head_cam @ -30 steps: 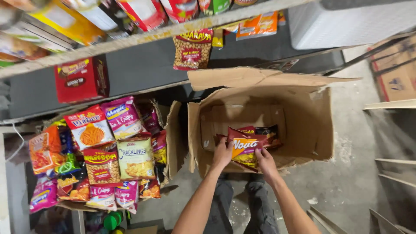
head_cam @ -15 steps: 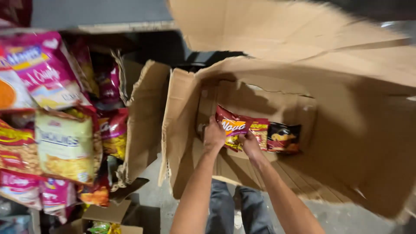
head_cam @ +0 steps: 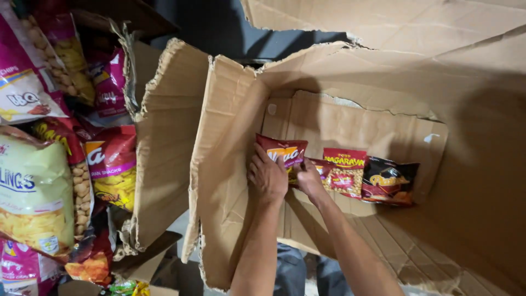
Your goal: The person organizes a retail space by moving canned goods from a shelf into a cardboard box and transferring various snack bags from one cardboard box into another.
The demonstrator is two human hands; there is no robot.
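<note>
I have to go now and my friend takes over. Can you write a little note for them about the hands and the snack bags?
Left hand: pressed on the red snack bag deep in the big cardboard box.
Right hand: beside it, on the same bag's lower edge.
In the box: that red bag, a red peanut bag and a dark bag, side by side in a row.
Done: three bags sit in the box.
Left: most of the box is bare; many more snack bags are piled to its left.
</note>
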